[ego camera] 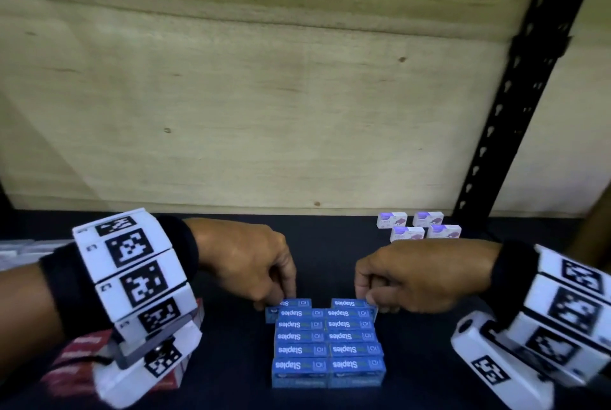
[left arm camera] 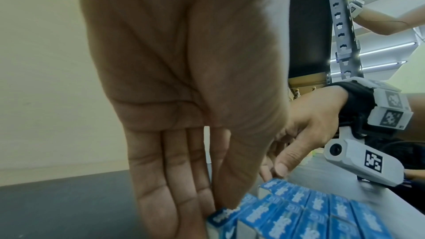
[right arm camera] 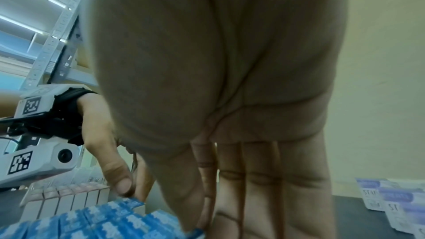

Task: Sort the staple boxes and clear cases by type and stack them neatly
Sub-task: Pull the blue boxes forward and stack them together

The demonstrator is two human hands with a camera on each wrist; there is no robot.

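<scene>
Head view: your left hand point(ego camera: 244, 260) and right hand point(ego camera: 406, 274) each pinch a far-row blue staple box point(ego camera: 350, 303), long axes running left-right.

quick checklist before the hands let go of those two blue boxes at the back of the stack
1. Left hand has its blue box: ok, thumb and fingers pinch its far left end.
2. Right hand has its blue box: ok, fingers curl round its right end.
3. The two back boxes sit together: not ok, a gap shows between them.
4. Left box lines up with the blue stack: not ok, it sticks out past the stack's left edge.
5. Other kinds kept apart: ok, the white boxes sit far right, the red boxes near left.
6. Clear cases sorted: cannot tell.
</scene>
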